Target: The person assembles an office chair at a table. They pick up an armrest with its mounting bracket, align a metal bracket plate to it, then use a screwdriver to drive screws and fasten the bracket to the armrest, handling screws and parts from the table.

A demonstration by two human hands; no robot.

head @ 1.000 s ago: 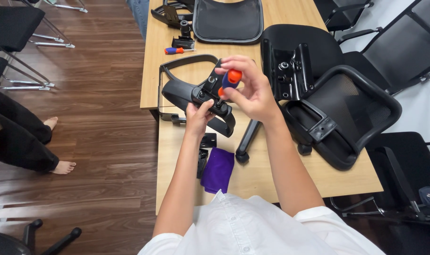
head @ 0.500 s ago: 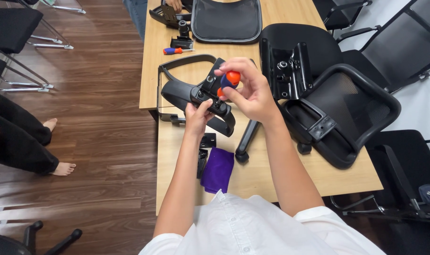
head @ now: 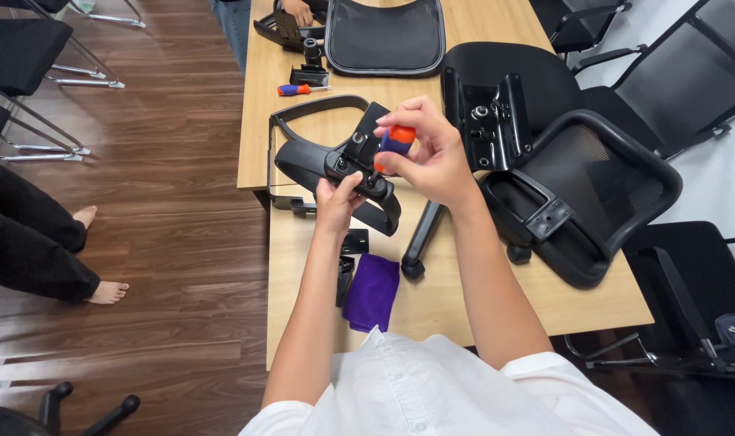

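My right hand [head: 428, 153] grips a short screwdriver with an orange and blue handle [head: 395, 142], its tip down on a black chair armrest bracket [head: 345, 165]. My left hand [head: 338, 202] holds that black armrest part from below, above the wooden table [head: 448, 299]. The armrest's curved frame [head: 303, 113] loops back toward the far left of the table.
A black mesh chair seat with a metal plate [head: 561, 178] lies on the right. A purple cloth [head: 372, 291] and small black parts lie near the front edge. Another screwdriver [head: 296, 90] and a mesh backrest [head: 384, 36] lie farther back, where another person's hand [head: 299, 11] works. Someone's bare feet [head: 101, 291] rest at left.
The hands and the armrest stay in nearly the same place; the right hand has shifted slightly on the screwdriver handle.
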